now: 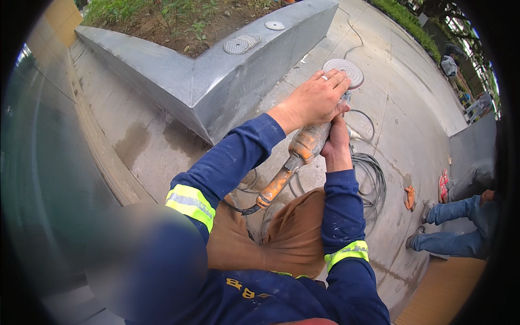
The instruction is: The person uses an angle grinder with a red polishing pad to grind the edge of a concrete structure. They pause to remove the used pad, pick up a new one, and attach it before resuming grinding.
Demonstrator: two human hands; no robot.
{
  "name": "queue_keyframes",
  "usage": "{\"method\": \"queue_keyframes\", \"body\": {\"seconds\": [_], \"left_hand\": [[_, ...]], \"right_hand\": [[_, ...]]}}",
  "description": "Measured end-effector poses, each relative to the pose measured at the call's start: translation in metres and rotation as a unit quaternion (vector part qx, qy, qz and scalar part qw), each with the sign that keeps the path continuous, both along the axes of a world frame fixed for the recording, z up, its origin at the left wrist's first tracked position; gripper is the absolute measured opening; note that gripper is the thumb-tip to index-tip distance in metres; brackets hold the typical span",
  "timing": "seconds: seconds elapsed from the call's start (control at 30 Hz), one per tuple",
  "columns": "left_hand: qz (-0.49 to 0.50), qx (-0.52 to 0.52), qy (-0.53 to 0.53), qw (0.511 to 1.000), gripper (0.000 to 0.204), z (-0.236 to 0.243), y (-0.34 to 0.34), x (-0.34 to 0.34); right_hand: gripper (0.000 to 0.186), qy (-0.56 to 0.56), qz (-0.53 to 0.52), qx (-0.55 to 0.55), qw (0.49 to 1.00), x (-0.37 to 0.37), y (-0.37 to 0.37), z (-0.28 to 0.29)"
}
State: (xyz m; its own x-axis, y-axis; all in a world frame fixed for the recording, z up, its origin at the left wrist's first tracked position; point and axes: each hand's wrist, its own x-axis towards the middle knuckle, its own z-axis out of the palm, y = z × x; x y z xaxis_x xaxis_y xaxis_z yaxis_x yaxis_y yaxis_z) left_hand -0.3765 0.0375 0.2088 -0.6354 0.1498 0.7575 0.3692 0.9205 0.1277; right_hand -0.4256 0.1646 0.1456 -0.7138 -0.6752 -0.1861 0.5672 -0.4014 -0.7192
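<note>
An orange and grey angle grinder (pixel 305 145), dusty and fitted with a round pale pad (pixel 349 72), is held out over the pavement in front of me. My left hand (pixel 320 99), with a ring on one finger, lies over the near edge of the pad, fingers close together and gripping it. Beneath it, my right hand (pixel 338 140) wraps the grinder's body near its head. Part of the tool's head is hidden by my hands. The orange rear handle (pixel 275 186) points back toward my knees, its cord trailing from the end.
On the grey stone planter ledge (pixel 227 73) rest patterned round discs (pixel 236 46). Coiled cable (pixel 374 181) lies on the paving to my right, near an orange glove (pixel 409 197). People's legs (pixel 455 227) are at the far right. A dark glossy wall (pixel 43 162) runs along the left.
</note>
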Motion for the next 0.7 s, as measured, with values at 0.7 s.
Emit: {"method": "queue_keyframes", "body": {"seconds": [0.7], "left_hand": [[0.052, 0.030, 0.032, 0.998, 0.046, 0.001, -0.012, -0.012]], "right_hand": [[0.032, 0.022, 0.005, 0.045, 0.999, 0.006, -0.009, 0.000]]}}
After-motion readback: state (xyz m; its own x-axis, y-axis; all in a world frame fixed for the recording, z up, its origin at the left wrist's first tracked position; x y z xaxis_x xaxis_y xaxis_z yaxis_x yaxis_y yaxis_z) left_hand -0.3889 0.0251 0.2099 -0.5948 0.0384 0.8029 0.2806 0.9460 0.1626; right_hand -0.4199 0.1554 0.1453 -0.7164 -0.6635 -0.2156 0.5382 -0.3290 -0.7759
